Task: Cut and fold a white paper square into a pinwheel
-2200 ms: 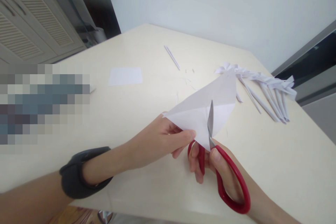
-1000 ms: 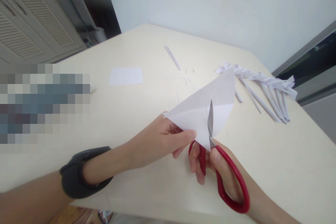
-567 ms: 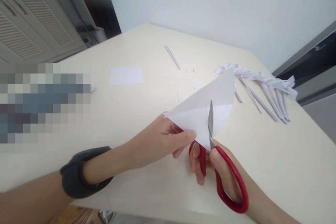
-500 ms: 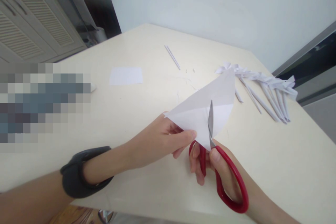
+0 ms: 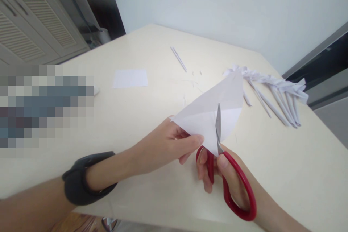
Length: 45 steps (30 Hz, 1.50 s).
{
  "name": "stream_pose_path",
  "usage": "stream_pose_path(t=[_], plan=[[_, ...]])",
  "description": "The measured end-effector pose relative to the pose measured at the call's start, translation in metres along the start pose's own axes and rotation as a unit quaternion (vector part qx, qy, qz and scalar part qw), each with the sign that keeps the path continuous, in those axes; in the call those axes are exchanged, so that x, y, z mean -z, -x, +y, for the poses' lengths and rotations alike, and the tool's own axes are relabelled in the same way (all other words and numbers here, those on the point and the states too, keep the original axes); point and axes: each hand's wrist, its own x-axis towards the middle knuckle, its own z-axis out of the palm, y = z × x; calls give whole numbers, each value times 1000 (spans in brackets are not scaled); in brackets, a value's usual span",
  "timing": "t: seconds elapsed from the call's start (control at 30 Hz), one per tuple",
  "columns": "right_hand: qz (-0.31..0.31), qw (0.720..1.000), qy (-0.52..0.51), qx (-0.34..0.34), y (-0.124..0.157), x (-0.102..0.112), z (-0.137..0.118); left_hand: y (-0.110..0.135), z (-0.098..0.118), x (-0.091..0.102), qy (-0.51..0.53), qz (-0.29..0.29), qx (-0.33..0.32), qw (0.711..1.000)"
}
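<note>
Cream-coloured, smooth tabletop (image 5: pixel 152 116) spreads beneath both hands, below a pale wall (image 5: pixel 217 7). The person's left hand (image 5: pixel 171 145) pinches a creased, curved-edged sheet of white paper (image 5: pixel 198 116) above it, some fingers hidden underneath. The right hand (image 5: pixel 232 175) grips red-handled metal scissors (image 5: pixel 218 127); one blade lies over the sheet, the other is concealed behind it. Around the left wrist sits a black band (image 5: pixel 74 185). Farther out lie two thin white sticks (image 5: pixel 178 59), a white paper rectangle (image 5: pixel 130 78) and a braided white paper strip (image 5: pixel 280 83), partly covered by the sheet's tip. Coarse pixelation masks the far left.
</note>
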Motion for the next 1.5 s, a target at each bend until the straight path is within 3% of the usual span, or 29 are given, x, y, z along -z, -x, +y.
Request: stream_pose_path(t=[0.43, 0.67, 0.83, 1.0, 1.27, 1.5], plan=[[2, 1000, 3, -8, 1, 1, -1, 0, 0, 0, -7, 2, 5, 1000], [7, 1000, 17, -21, -1, 1, -2, -1, -1, -1, 66, 34, -28, 997], [11, 1000, 6, -13, -1, -1, -2, -1, -1, -2, 81, 83, -15, 993], [-25, 999, -15, -24, 0, -3, -4, 1, 0, -3, 45, 88, 30, 995], [-41, 997, -43, -57, 3, 0, -9, 1, 3, -3, 61, 89, 35, 993], [-51, 996, -75, 7, 0, -2, -17, 2, -1, -3, 58, 63, 26, 996]])
